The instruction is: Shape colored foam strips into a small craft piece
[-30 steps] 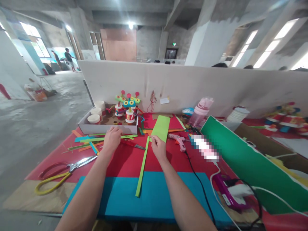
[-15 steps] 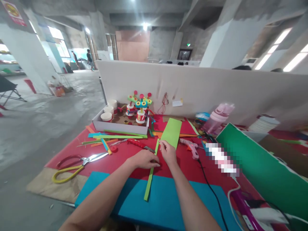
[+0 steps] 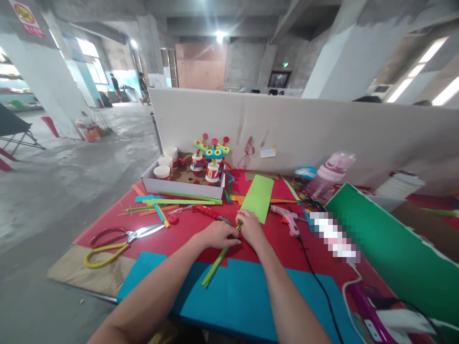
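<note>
A narrow light-green paper strip runs from between my hands down over the blue sheet. My left hand is closed on its upper part, fingers bent. My right hand pinches the upper end just beside it, fingertips partly hidden. The strip's lower end looks doubled, with two edges lying close together. Beyond my right hand lies a wide light-green paper sheet. A red-handled utility knife or similar tool lies just past my left hand.
Large scissors and coloured paper strips lie at the left. Behind them, a white box holds paper cups and decorated cup figures. At the right are a pink glue gun with its cord, a pink bottle and a green panel.
The strip's lower end has swung left and now shows two edges. My right hand has come down slightly and closed on the strip's top beside my left hand. The view has shifted slightly.
</note>
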`<state>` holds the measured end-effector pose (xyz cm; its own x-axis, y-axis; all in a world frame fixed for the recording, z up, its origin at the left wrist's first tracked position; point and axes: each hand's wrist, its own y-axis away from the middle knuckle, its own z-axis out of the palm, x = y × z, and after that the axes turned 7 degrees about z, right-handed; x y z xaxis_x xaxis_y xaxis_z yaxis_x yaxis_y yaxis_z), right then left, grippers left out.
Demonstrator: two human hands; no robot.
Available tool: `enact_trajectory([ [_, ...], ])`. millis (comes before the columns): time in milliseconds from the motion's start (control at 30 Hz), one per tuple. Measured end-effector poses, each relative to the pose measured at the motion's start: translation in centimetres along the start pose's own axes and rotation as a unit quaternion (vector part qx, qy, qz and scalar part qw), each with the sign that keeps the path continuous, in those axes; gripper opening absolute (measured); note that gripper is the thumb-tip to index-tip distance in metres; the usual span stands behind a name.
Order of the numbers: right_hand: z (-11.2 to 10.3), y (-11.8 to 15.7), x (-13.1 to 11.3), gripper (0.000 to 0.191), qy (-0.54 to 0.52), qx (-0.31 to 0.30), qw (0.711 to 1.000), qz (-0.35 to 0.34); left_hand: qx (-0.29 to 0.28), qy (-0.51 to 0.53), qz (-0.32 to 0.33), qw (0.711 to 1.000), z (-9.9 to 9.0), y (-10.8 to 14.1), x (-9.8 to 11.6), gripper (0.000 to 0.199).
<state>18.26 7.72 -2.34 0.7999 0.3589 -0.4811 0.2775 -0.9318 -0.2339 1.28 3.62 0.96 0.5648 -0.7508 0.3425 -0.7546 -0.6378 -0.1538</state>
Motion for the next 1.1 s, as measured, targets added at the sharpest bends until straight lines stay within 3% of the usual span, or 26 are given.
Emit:
enact_trajectory([
  [133, 0.2, -0.3, 0.7, 0.029, -0.046, 0.043, 0.998, -0.002, 0.001, -0.013, -0.014, 1.000, 0.1, -0.2, 0.0, 0.018],
  [200, 0.2, -0.4, 1.1, 0.033, -0.076, 0.093, 0.993, 0.006, 0.008, 0.003, -0.012, 1.000, 0.2, -0.1, -0.1, 0.005],
  [267, 0.0, -0.5, 1.4, 0.039, -0.105, 0.167, 0.980, 0.018, 0.022, 0.034, -0.003, 0.999, 0.2, -0.1, -0.1, 0.013],
  [433, -0.9, -0.5, 1.8, 0.035, -0.167, 0.335, 0.925, 0.071, 0.072, 0.091, 0.002, 0.993, -0.2, 0.0, 0.0, 0.031],
  [633, -1.2, -0.5, 2.1, 0.036, -0.292, 0.400, 0.847, 0.190, 0.188, 0.164, -0.048, 0.967, -0.1, -0.3, -0.8, 0.029],
  [733, -1.1, -0.7, 1.8, 0.040, -0.380, 0.349, 0.834, 0.196, 0.239, 0.245, -0.080, 0.936, 0.1, -0.6, -1.2, 0.020],
  [800, -0.9, -0.8, 1.2, 0.042, -0.476, 0.242, 0.824, 0.191, 0.261, 0.338, -0.108, 0.898, 0.0, -0.8, -1.1, 0.015],
  [867, -0.6, -0.9, 0.3, 0.044, -0.563, 0.126, 0.794, 0.193, 0.267, 0.426, -0.130, 0.855, -0.3, -0.9, -0.8, 0.018],
  [933, -0.4, -0.8, -0.5, 0.043, -0.606, 0.052, 0.771, 0.188, 0.271, 0.479, -0.142, 0.823, -0.6, -1.0, -0.6, 0.025],
  [1000, -0.3, -0.7, -1.0, 0.039, -0.611, 0.020, 0.772, 0.175, 0.277, 0.505, -0.142, 0.805, -0.8, -1.0, -0.4, 0.032],
  [1100, -0.2, -0.6, -1.1, 0.036, -0.598, 0.023, 0.784, 0.166, 0.277, 0.526, -0.135, 0.792, -0.9, -0.9, -0.4, 0.040],
])
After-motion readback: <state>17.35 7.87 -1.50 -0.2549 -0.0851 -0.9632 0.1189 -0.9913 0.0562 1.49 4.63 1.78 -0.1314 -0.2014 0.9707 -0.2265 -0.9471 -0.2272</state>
